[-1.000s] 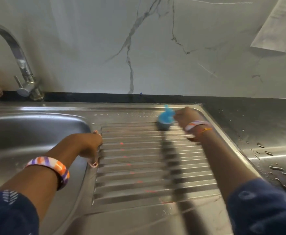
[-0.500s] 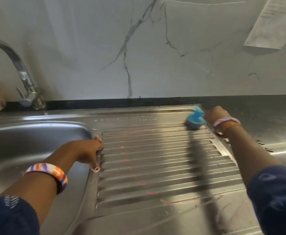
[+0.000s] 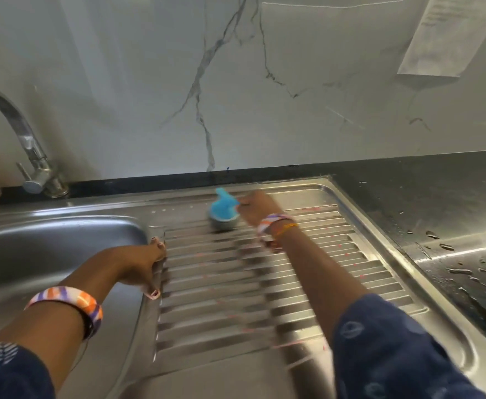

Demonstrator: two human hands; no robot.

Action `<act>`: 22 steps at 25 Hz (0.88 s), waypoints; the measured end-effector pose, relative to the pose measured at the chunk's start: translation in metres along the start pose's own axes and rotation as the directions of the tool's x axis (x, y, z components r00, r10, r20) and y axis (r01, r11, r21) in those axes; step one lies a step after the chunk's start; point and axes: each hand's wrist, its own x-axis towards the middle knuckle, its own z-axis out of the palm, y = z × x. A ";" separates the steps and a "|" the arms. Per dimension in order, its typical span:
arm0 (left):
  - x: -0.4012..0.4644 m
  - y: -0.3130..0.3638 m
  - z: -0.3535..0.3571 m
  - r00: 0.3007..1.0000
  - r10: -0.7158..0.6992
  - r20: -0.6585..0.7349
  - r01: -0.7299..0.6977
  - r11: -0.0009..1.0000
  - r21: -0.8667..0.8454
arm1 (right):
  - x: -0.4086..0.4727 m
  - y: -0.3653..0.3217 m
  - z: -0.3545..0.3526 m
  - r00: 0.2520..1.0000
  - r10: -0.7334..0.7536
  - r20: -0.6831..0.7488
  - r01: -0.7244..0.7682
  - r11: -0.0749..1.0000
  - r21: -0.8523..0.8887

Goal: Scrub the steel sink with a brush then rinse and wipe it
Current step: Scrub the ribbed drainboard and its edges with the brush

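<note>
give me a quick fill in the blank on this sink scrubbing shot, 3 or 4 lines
1. The right hand holds a brush whose handle is ____ in colour.
2. The brush is on the ridged ____ of the steel sink, not in the basin.
3. The left hand rests at the edge between basin and ____.
4. The tap stands at the far ____ of the picture.

Missing words: blue; drainboard; drainboard; left
</note>
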 end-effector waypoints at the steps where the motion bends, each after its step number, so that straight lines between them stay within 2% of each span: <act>1: -0.001 0.000 0.001 1.000 -0.003 0.002 0.003 1.000 0.009 | -0.018 0.016 -0.026 1.000 -0.004 -0.027 0.005 0.998 0.057; 2: 0.000 0.000 0.001 1.000 -0.005 0.004 0.004 1.000 0.018 | -0.010 0.042 -0.045 0.992 0.111 -0.063 -0.108 0.993 0.052; 4: -0.001 0.002 -0.001 1.000 -0.006 0.021 0.005 0.999 0.039 | 0.000 0.097 -0.074 0.919 0.352 -0.179 -0.335 0.935 0.120; 6: -0.003 0.009 -0.006 0.999 -0.011 0.038 0.009 0.998 0.062 | -0.005 0.111 -0.077 0.881 0.417 -0.226 -0.404 0.909 0.101; 8: -0.005 0.017 -0.010 0.999 -0.010 0.049 0.005 0.995 0.099 | -0.018 0.079 -0.060 0.912 0.299 -0.280 -0.305 0.952 0.022; 9: -0.005 0.019 -0.011 0.999 -0.010 0.044 0.005 0.994 0.111 | -0.021 0.052 -0.043 0.942 0.216 -0.256 -0.215 0.976 0.032; 11: -0.003 0.017 -0.009 1.000 -0.013 0.028 0.010 0.996 0.086 | -0.036 -0.018 0.003 0.992 0.028 -0.120 -0.014 0.993 0.116; 14: 0.003 0.008 -0.003 0.999 -0.027 0.031 0.030 0.993 -0.118 | -0.050 -0.088 0.043 0.978 -0.206 0.035 0.199 0.969 0.146; 16: 0.002 0.002 0.002 0.999 -0.032 0.012 0.033 0.987 -0.155 | -0.035 -0.080 0.043 0.971 -0.232 0.052 0.228 0.970 0.080; 18: 0.000 -0.002 0.004 1.000 -0.020 -0.020 0.017 0.995 -0.102 | -0.022 -0.039 0.021 0.988 -0.154 -0.008 0.154 0.988 0.016; 20: -0.004 -0.003 0.002 0.999 -0.005 -0.037 0.002 0.997 -0.080 | -0.011 0.022 -0.013 0.995 0.028 -0.095 -0.034 0.997 -0.063; 22: -0.010 -0.003 0.002 0.999 0.007 -0.052 -0.012 0.995 -0.099 | -0.010 0.078 -0.051 0.946 0.246 -0.212 -0.264 0.963 -0.061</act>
